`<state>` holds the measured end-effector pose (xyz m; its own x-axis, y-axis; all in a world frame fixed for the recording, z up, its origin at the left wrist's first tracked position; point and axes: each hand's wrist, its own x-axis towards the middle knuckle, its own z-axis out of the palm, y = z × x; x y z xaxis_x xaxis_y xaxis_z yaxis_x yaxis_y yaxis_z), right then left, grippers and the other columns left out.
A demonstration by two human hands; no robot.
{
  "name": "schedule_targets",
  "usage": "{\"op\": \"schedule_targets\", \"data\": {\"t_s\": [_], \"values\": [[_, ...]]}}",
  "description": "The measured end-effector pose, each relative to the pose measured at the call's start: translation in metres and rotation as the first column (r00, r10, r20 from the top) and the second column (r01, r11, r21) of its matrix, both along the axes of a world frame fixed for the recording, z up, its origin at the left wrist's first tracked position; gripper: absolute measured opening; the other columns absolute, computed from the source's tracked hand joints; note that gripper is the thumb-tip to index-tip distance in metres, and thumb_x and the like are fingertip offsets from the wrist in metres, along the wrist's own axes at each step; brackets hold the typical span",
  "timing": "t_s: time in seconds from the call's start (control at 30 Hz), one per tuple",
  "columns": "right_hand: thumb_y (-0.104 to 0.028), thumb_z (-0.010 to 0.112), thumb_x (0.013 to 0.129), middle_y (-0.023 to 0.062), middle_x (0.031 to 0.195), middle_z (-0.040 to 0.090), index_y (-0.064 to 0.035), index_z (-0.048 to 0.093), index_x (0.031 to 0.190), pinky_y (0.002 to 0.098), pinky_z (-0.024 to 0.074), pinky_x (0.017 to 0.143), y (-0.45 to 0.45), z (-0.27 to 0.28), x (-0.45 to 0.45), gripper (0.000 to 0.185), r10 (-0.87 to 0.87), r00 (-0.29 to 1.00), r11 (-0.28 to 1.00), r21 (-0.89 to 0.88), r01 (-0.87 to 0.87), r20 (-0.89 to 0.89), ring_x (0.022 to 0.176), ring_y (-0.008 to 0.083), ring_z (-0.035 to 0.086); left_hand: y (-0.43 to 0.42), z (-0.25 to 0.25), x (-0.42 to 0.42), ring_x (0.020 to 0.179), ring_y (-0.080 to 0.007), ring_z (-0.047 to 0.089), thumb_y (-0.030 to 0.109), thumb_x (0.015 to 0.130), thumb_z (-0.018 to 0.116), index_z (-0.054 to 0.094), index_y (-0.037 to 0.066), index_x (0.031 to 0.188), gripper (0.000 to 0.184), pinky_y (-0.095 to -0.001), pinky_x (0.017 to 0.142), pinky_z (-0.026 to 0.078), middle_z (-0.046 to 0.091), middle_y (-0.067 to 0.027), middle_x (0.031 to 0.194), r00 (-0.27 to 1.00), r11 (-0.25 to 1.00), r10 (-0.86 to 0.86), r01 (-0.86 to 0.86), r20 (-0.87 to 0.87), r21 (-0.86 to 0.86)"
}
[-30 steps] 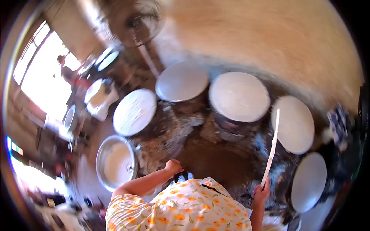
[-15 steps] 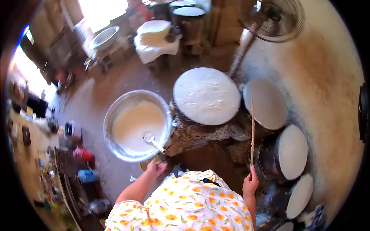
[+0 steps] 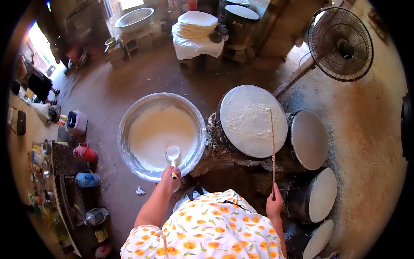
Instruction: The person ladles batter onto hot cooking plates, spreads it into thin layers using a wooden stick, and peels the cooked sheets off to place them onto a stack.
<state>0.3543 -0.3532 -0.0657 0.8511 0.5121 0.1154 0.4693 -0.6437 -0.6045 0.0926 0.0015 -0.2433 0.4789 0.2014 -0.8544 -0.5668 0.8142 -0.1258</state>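
My left hand point(image 3: 170, 174) is closed round the handle of a white ladle point(image 3: 173, 153), whose bowl rests in the batter near the basin's near edge. Pale, creamy batter point(image 3: 161, 129) fills the lower part of the large metal basin point(image 3: 125, 149). In my right hand point(image 3: 274, 203) is a long thin wooden stick point(image 3: 272, 146), held upright in the view. Its far end overlaps a round griddle top covered with a pale, uneven layer of batter point(image 3: 250, 118); whether it touches cannot be told.
Several round pale griddle tops, such as this grey one point(image 3: 308, 140), curve along the right wall. A standing fan point(image 3: 340, 45) leans in behind. At the back, stacked flatbreads point(image 3: 196, 25) lie on a white cloth. A red bucket point(image 3: 85, 152) and a blue kettle point(image 3: 87, 178) stand left.
My left hand, empty beside the basin before, has taken hold of the ladle's handle. The right hand still holds the stick. The whole view has shifted.
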Motion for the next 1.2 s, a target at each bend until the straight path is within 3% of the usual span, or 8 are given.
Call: {"op": "schedule_targets", "data": {"t_s": [0.1, 0.27, 0.33, 0.4, 0.53, 0.7, 1.03, 1.2], "values": [[0.007, 0.049, 0.081, 0.0173, 0.113, 0.062, -0.0035, 0.055, 0.124, 0.0311, 0.0475, 0.085, -0.002, 0.003, -0.007, 0.045, -0.008, 1.000, 0.998, -0.055, 0.009, 0.013, 0.102, 0.0279, 0.062, -0.005, 0.002, -0.013, 0.041, -0.0101, 0.040, 0.010, 0.088, 0.040, 0.036, 0.006, 0.075, 0.015, -0.0197, 0.033, 0.035, 0.039, -0.0009, 0.054, 1.000, 0.995, -0.007, 0.009, 0.017, -0.102], [0.010, 0.049, 0.078, 0.0167, 0.112, 0.063, -0.0038, 0.056, 0.123, 0.0312, 0.0474, 0.085, 0.007, 0.013, -0.025, 0.047, -0.087, 0.996, 0.995, -0.055, 0.086, -0.029, 0.101, 0.0277, 0.062, 0.070, -0.018, 0.008, 0.040, -0.0089, 0.036, 0.008, 0.086, 0.041, 0.035, 0.008, 0.079, 0.009, -0.0219, 0.032, 0.031, 0.037, 0.0006, 0.053, 0.997, 0.987, 0.035, -0.024, -0.067, 0.157], [0.011, 0.050, 0.075, 0.0187, 0.096, 0.064, -0.0042, 0.057, 0.122, 0.0359, 0.0495, 0.076, 0.005, 0.009, -0.029, 0.050, -0.026, 0.989, 0.999, -0.016, 0.029, 0.145, 0.084, 0.0323, 0.062, 0.112, -0.042, 0.016, 0.040, -0.0077, 0.037, 0.011, 0.089, 0.042, 0.037, 0.012, 0.080, 0.010, -0.0219, 0.033, 0.031, 0.037, 0.0022, 0.054, 0.998, 0.968, 0.054, -0.047, -0.024, 0.248], [0.011, 0.049, 0.077, 0.0181, 0.104, 0.063, -0.0033, 0.057, 0.121, 0.0336, 0.0486, 0.080, 0.006, 0.017, -0.034, 0.048, -0.052, 0.993, 0.996, -0.060, 0.058, 0.107, 0.092, 0.0303, 0.063, 0.146, -0.080, 0.019, 0.043, -0.0074, 0.040, 0.011, 0.090, 0.041, 0.038, 0.013, 0.080, 0.011, -0.0226, 0.036, 0.034, 0.039, 0.0020, 0.057, 0.999, 0.914, -0.008, 0.021, -0.033, 0.404], [0.010, 0.048, 0.078, 0.0186, 0.112, 0.063, -0.0024, 0.057, 0.120, 0.0320, 0.0480, 0.084, 0.007, 0.028, -0.035, 0.045, -0.103, 0.995, 0.986, -0.129, 0.102, 0.000, 0.099, 0.0289, 0.063, 0.163, -0.048, 0.022, 0.044, -0.0079, 0.040, 0.011, 0.092, 0.040, 0.038, 0.010, 0.080, 0.012, -0.0237, 0.035, 0.034, 0.040, 0.0016, 0.061, 0.995, 0.938, 0.057, -0.080, 0.076, 0.336], [0.010, 0.049, 0.076, 0.0194, 0.102, 0.063, -0.0043, 0.057, 0.121, 0.0352, 0.0487, 0.078, 0.010, 0.014, -0.015, 0.048, 0.008, 0.995, 0.997, -0.074, -0.001, 0.098, 0.091, 0.0326, 0.062, 0.151, -0.012, -0.009, 0.042, -0.0075, 0.038, 0.012, 0.092, 0.039, 0.041, 0.004, 0.087, 0.010, -0.0234, 0.034, 0.033, 0.039, 0.0011, 0.062, 0.972, 0.952, -0.014, -0.058, 0.233, 0.300], [0.013, 0.051, 0.073, 0.0188, 0.093, 0.063, -0.0064, 0.059, 0.119, 0.0372, 0.0497, 0.072, 0.036, -0.015, 0.039, 0.050, 0.258, 0.960, 0.956, 0.115, -0.270, 0.112, 0.082, 0.0346, 0.061, 0.045, 0.245, -0.076, 0.041, -0.0069, 0.038, 0.013, 0.096, 0.039, 0.044, -0.006, 0.110, 0.024, -0.0208, 0.031, 0.037, 0.041, -0.0025, 0.066, 0.991, 0.712, -0.077, -0.023, 0.111, 0.702], [0.012, 0.052, 0.074, 0.0182, 0.087, 0.063, -0.0072, 0.061, 0.117, 0.0390, 0.0490, 0.069, 0.049, -0.025, 0.058, 0.047, 0.333, 0.931, 0.924, 0.145, -0.353, 0.147, 0.078, 0.0349, 0.061, -0.007, 0.363, -0.098, 0.040, -0.0066, 0.040, 0.014, 0.095, 0.046, 0.044, -0.003, 0.122, 0.032, -0.0203, 0.032, 0.036, 0.045, -0.0034, 0.068, 0.993, 0.364, -0.020, 0.119, -0.120, 0.924]]}}
